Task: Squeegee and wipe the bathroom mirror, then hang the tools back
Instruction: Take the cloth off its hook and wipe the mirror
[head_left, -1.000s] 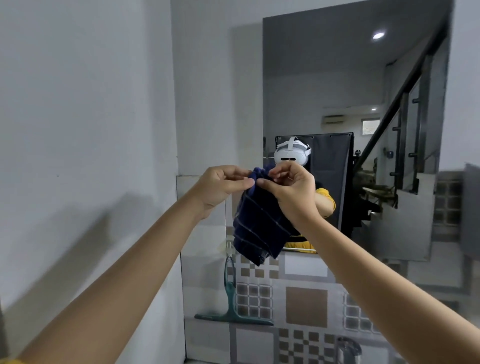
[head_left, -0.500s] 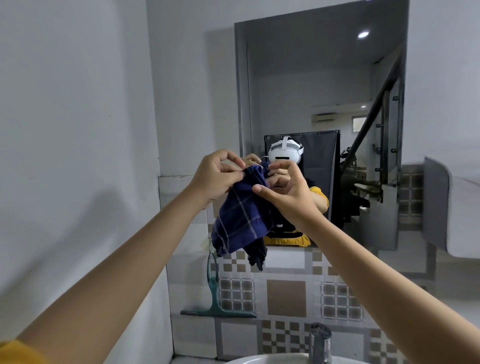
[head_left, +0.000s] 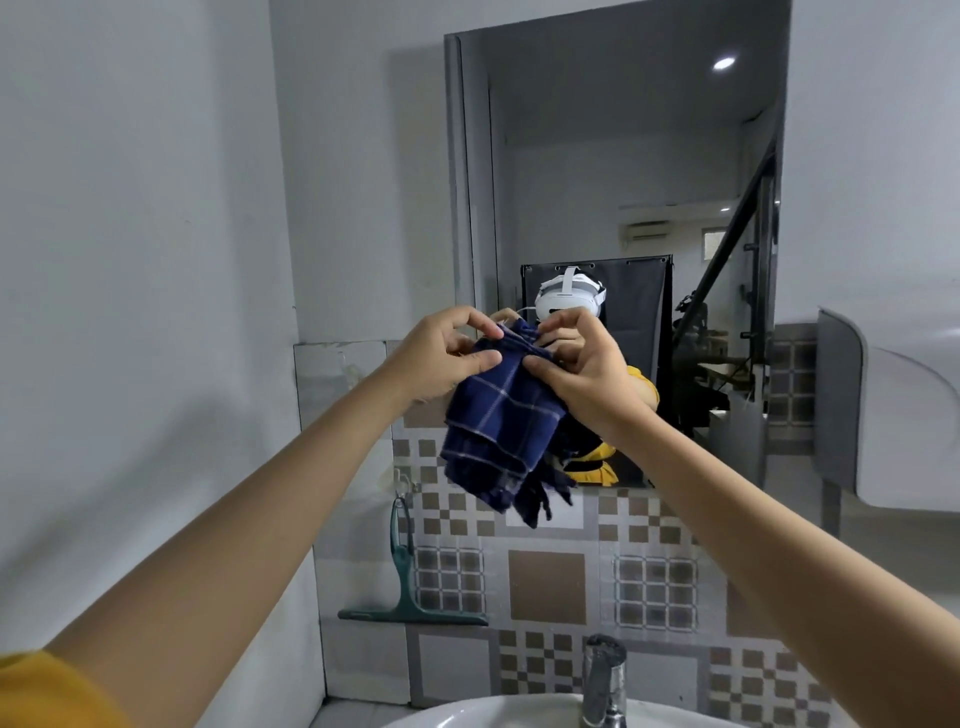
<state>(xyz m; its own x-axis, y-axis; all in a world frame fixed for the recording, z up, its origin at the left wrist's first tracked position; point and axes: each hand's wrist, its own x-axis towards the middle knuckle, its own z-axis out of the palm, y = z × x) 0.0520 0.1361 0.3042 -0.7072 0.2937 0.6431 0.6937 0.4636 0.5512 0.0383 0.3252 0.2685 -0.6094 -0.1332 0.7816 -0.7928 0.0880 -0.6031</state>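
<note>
Before the bathroom mirror, my left hand and right hand pinched the soft, limp cloth's top edge; it draped below them.

Both hands raised before mirror. Left hand and right hand pinch top of bunched blue checked cloth. Green squeegee hangs on tiled wall below; faucet over sink.

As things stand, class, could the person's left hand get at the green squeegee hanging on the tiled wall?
Probably yes, but not at once. The left hand is pinching the blue checked cloth together with the right hand. The squeegee hangs below on the left hand's side, with nothing between; the hand must first release the cloth.
</note>
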